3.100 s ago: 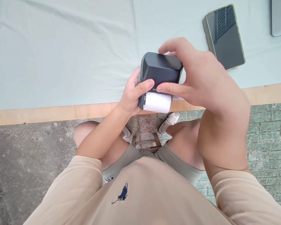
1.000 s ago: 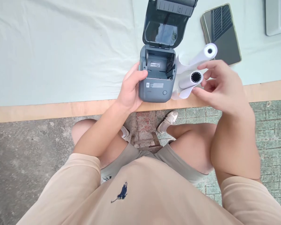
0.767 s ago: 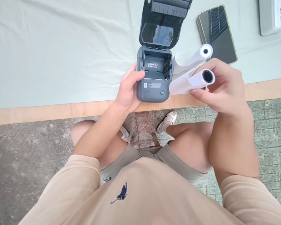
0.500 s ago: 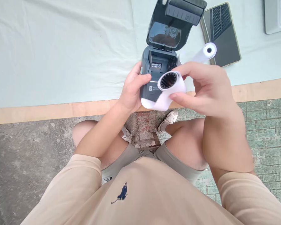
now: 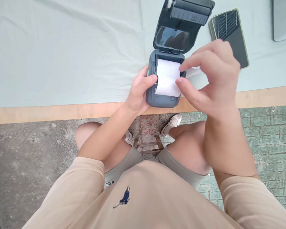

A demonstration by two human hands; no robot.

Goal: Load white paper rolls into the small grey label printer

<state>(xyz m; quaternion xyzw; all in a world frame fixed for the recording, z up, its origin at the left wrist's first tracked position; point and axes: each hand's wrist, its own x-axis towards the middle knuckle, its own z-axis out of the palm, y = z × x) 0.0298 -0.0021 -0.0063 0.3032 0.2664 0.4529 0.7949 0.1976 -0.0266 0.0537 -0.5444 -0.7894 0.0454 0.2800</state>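
A dark grey portable label printer (image 5: pixel 165 102) is gripped along its left side by my left hand (image 5: pixel 139 92), the thumb over the edge of its compartment. Its lid (image 5: pixel 173 38) stands raised on the hinge. A white paper roll (image 5: pixel 168 74) sits in the compartment, its loose end lying over the printer's front. My right hand (image 5: pixel 212 76) is at the roll's right edge, with thumb and index fingertips apart and close to the paper; whether they touch it is hard to tell.
A phone (image 5: pixel 239 41) lies on the pale cloth (image 5: pixel 66 57) behind my right hand. Partly hidden by that hand is another white roll (image 5: pixel 194 72). A grey device (image 5: pixel 280 22) stands far right. The table's wooden edge (image 5: pixel 62 114) runs just below the printer.
The paper roll has gone from my right hand's grip above the printer down into its compartment. My right thumb and index finger have loosened from it. The lid remains raised.
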